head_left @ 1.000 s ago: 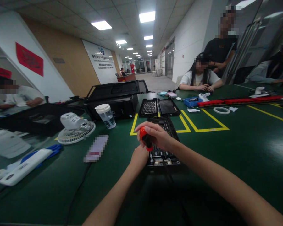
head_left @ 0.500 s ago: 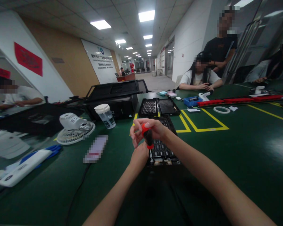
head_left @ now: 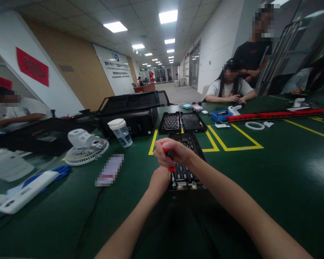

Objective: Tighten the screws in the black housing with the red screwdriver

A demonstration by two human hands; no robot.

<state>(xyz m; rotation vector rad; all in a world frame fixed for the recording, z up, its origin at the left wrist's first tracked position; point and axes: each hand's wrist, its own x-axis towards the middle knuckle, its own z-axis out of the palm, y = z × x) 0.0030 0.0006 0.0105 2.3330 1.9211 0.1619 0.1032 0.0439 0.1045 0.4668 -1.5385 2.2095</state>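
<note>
My right hand (head_left: 170, 150) is wrapped round the red-and-black handle of a screwdriver (head_left: 172, 168). The screwdriver stands nearly upright, its thin shaft pointing down at the near left corner of an open black case (head_left: 184, 172). Rows of round cells show inside this case, with small metal-coloured parts along its near edge. Just below the right hand, my left hand (head_left: 160, 180) rests at the left side of the case; its fingers are hidden, so I cannot tell what they hold. The screwdriver's tip is too small to make out exactly.
Behind the case lies a second open black case (head_left: 171, 122). To the left are a lidded cup (head_left: 120, 133), a white fan (head_left: 86, 150), a phone (head_left: 110, 170) and a white power strip-like object (head_left: 29, 191). A blue tray (head_left: 220, 115) stands farther right. Co-workers are around the table.
My right hand's fingers have closed from a loose, spread hold into a tight wrap round the screwdriver handle. My left hand and the case stay about where they were.
</note>
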